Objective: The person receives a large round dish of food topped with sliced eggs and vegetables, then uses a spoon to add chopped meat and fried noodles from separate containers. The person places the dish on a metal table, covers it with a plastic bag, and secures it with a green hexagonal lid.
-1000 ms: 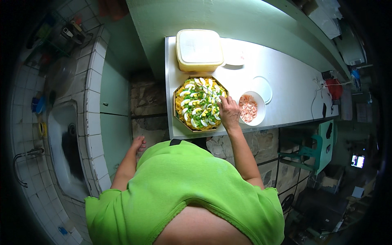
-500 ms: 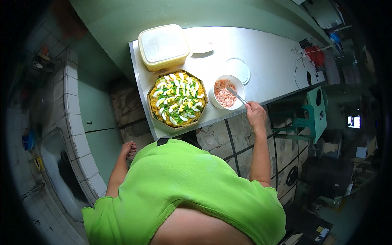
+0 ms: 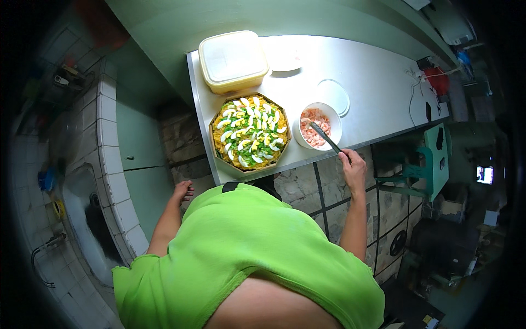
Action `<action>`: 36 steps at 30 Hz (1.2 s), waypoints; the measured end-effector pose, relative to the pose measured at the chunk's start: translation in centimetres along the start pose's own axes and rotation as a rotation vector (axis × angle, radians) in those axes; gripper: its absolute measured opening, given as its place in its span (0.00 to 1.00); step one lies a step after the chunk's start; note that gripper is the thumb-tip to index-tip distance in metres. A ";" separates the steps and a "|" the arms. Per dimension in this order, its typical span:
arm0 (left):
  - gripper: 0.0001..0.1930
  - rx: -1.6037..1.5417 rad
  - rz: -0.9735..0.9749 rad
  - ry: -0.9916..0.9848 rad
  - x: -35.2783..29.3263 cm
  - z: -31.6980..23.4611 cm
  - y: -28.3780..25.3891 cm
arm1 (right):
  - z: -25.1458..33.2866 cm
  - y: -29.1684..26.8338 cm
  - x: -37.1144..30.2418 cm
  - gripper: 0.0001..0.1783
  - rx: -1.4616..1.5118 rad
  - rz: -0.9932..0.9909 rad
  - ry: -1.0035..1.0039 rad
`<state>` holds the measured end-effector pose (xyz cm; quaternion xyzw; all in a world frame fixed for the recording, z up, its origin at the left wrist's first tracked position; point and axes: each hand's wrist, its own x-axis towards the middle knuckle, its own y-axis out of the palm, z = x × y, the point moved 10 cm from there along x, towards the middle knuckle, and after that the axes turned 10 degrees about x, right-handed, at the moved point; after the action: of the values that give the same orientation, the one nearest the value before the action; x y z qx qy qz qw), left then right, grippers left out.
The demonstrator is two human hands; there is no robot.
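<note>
My right hand (image 3: 353, 164) is closed round the handle end of slim tongs (image 3: 326, 137), whose tips reach down into a white round tub (image 3: 336, 122). Small pink shrimp (image 3: 316, 124) lie in that tub; whether the tips grip any cannot be made out. To the tub's left, an octagonal tray (image 3: 212, 143) holds a yellow noodle-like dish (image 3: 249, 127) topped with egg slices and chopped green onion. Low at my left side hangs my left hand (image 3: 183, 190), its fingers curled in, holding nothing and apart from the table.
A lidded yellowish box (image 3: 233, 57) stands behind the tray. Next to it is a white container (image 3: 286, 61); a round translucent lid (image 3: 333, 97) lies behind the tub. The white table (image 3: 378, 82) runs right toward cables. A green stool (image 3: 433, 164) stands right, a sink (image 3: 82, 214) left.
The tongs have turned in my right hand, their tips still in the tub. The whole view has shifted slightly, so everything on the table appears farther right and a little lower.
</note>
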<state>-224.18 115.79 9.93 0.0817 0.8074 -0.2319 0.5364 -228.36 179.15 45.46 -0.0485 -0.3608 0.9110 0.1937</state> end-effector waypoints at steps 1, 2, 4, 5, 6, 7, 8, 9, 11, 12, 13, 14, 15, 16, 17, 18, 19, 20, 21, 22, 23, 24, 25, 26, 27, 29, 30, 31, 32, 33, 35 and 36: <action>0.16 -0.004 -0.006 0.020 -0.2 -0.2 -0.1 | 0.4 1.2 -0.1 0.11 0.049 0.050 0.000; 0.16 -0.002 -0.008 0.010 -0.4 -0.1 -0.1 | 0.6 2.6 -0.4 0.12 0.107 0.082 0.018; 0.16 -0.001 -0.014 -0.005 -0.8 0.2 -0.3 | 1.2 5.3 -0.8 0.12 0.138 0.117 0.043; 0.16 -0.003 -0.018 -0.011 -0.9 0.4 -0.3 | 1.4 6.6 -1.1 0.13 0.111 0.120 0.050; 0.16 0.009 -0.034 -0.021 -0.9 0.6 -0.5 | 1.5 7.6 -1.4 0.13 0.085 0.122 0.056; 0.16 -0.011 -0.022 -0.007 -0.9 0.6 -0.3 | 1.5 8.4 -1.7 0.14 0.063 0.136 0.075; 0.16 -0.017 -0.023 0.002 -0.8 0.6 -0.3 | 1.6 8.9 -1.9 0.14 0.036 0.151 0.079; 0.16 -0.007 -0.042 -0.037 -0.7 1.1 -0.4 | 1.9 9.1 -2.1 0.14 -0.008 0.145 0.056; 0.16 -0.019 0.004 0.045 0.1 0.1 0.3 | 2.2 8.7 -2.2 0.14 -0.104 0.111 0.033; 0.16 -0.012 0.024 0.085 0.4 -0.4 0.6 | 2.6 8.5 -2.3 0.14 -0.100 0.117 -0.003; 0.16 -0.017 0.015 0.049 0.8 0.0 0.5 | 2.8 8.1 -2.2 0.14 -0.120 0.112 -0.016; 0.16 -0.015 0.013 0.036 1.2 0.2 0.5 | 2.9 7.7 -2.0 0.14 -0.139 0.108 -0.029; 0.16 -0.012 0.005 0.027 1.5 0.4 0.4 | 2.8 7.1 -1.8 0.14 -0.130 0.100 -0.034; 0.16 -0.018 0.005 0.035 1.7 0.4 0.3 | 2.7 6.4 -1.6 0.14 -0.121 0.092 -0.038; 0.16 -0.022 -0.001 0.046 1.8 0.6 0.1 | 2.6 5.8 -1.3 0.14 -0.102 0.095 -0.052; 0.16 -0.014 -0.043 -0.009 1.9 1.3 -0.4 | 2.3 4.6 -0.8 0.13 -0.133 0.047 -0.055; 0.16 -0.020 -0.008 0.056 1.9 0.9 -0.2 | 2.0 3.4 -0.3 0.13 -0.154 0.010 -0.066; 0.16 -0.012 -0.010 0.055 1.9 1.1 -0.3 | 1.8 2.2 0.1 0.13 -0.175 -0.049 -0.076; 0.16 -0.005 -0.018 0.067 1.8 1.0 -0.4 | 1.3 2.0 0.3 0.13 -0.185 -0.027 -0.068; 0.16 -0.009 -0.011 0.055 1.7 1.3 -0.3 | 1.0 1.7 0.7 0.12 -0.194 -0.022 -0.068; 0.16 -0.014 -0.010 0.056 1.7 1.3 -0.3 | 0.5 1.6 0.9 0.12 -0.212 -0.017 -0.047; 0.16 -0.012 -0.022 0.055 1.6 1.3 -0.4 | 0.4 1.5 1.0 0.12 -0.244 -0.015 -0.058; 0.16 -0.020 -0.008 0.068 1.6 1.2 -0.2 | 0.1 1.5 1.0 0.11 -0.285 -0.013 -0.048; 0.16 -0.020 -0.007 0.079 1.6 1.0 -0.1 | 0.0 1.6 0.9 0.11 -0.323 -0.003 -0.054; 0.16 -0.008 -0.023 0.083 1.6 0.8 -0.2 | -0.5 1.8 0.8 0.11 -0.372 0.010 -0.016; 0.16 -0.026 -0.004 0.100 1.7 0.6 0.0 | -1.2 2.4 0.5 0.11 -0.464 0.038 0.024; 0.15 -0.029 -0.003 0.105 1.7 0.6 0.0 | -1.4 2.8 0.4 0.11 -0.460 0.051 0.037; 0.15 -0.030 -0.002 0.100 1.7 0.7 -0.1 | -1.5 3.1 0.3 0.12 -0.457 0.054 0.043; 0.15 -0.031 -0.002 0.095 1.7 0.9 -0.2 | -1.8 3.3 0.3 0.12 -0.464 0.052 0.061; 0.15 -0.024 -0.008 0.140 1.6 0.6 -0.5 | -1.5 3.6 0.4 0.12 -0.444 0.041 0.036; 0.15 -0.041 -0.016 0.074 1.2 1.8 -0.9 | -0.7 3.8 0.5 0.11 -0.402 0.040 -0.028; 0.15 -0.045 -0.023 0.066 1.0 2.1 -1.2 | -0.2 3.5 0.5 0.10 -0.368 0.009 -0.047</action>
<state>-223.32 113.63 8.77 0.0678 0.8304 -0.2173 0.5085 -229.90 177.11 42.99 -0.0633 -0.5254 0.8315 0.1688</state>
